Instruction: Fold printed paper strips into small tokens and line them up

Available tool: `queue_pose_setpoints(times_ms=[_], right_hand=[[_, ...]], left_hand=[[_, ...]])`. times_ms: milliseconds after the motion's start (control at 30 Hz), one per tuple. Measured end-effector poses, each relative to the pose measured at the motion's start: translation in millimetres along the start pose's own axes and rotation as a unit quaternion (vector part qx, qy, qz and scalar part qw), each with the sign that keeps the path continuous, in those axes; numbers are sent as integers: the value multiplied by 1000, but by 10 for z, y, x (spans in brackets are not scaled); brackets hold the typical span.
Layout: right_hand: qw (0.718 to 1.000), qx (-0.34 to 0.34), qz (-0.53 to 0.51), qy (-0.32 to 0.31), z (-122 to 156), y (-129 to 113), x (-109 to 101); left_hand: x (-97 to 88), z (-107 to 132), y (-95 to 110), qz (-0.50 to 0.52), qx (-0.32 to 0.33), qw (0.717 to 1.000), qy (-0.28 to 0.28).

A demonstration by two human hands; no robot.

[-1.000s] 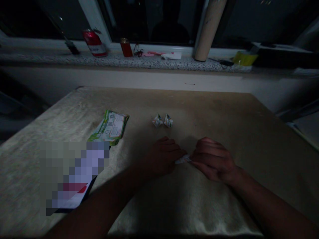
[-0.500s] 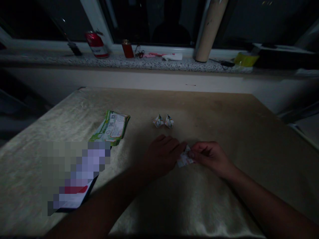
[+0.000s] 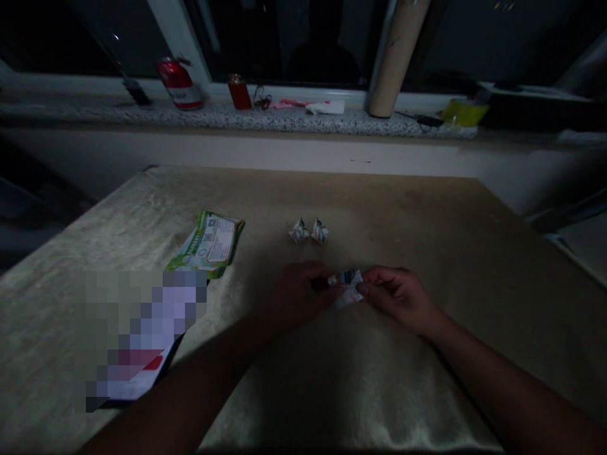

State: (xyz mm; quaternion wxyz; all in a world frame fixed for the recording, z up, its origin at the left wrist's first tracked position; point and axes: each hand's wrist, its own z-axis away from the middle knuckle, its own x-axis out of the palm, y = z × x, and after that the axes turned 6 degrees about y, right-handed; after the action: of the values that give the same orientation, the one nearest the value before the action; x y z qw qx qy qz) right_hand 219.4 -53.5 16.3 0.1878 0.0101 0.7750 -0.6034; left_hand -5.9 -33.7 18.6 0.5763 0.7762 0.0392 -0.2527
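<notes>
At the far left of the tabletop (image 3: 427, 215) lies a flat dark-edged item (image 3: 161, 370) whose face is blurred out. Just past its upper corner, at about one o'clock from it, rests a green printed packet (image 3: 208, 243), lying flat and angled.

Further right, near the middle of the tabletop, two small folded paper shapes (image 3: 309, 230) sit side by side, close to touching. They lie at about twelve o'clock from the left hand (image 3: 296, 297), near it but apart from it.

The left hand is curled, its fingertips pinching the left end of a small printed paper piece (image 3: 348, 285). That paper piece is held between both hands, just above the tabletop, a little below and right of the two folded shapes. The right hand (image 3: 403, 297) meets it from three o'clock, thumb and forefinger closed on its right end, the other fingers tucked in.

Along the windowsill (image 3: 284, 120) at the top, from left to right: a tilted red can (image 3: 179, 83), a smaller red container (image 3: 239, 92), some pale scraps (image 3: 327, 106), a leaning cardboard tube (image 3: 393, 57) and a yellow object (image 3: 465, 112), too dim to identify.
</notes>
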Motion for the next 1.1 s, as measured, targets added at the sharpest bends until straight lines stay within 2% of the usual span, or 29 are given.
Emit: queue_pose_setpoints(times_ms=[133,267,467,600,767,967,1100], right_hand=[[996,-45,73,7,17,10,-19],[990,-74,121,10,29,11,-38],[989,-86,121,5,24,5,-43],[989,-80,127,10,29,19,-59],[988,-78,136,12,30,16,-82],[988,-88,127,19,13,24,-83],[992,-81,96,12,4,45,-69]], left_hand=[[79,19,-9,12,-60,998,14],[101,27,-32,74,-62,995,12],[56,12,-35,136,-58,989,-4],[-12,-12,-47,121,-38,991,-51],[-75,-31,-22,89,-32,993,-65],[-86,-33,-44,84,-32,995,-46],[-70,-23,-44,106,-54,992,-37]])
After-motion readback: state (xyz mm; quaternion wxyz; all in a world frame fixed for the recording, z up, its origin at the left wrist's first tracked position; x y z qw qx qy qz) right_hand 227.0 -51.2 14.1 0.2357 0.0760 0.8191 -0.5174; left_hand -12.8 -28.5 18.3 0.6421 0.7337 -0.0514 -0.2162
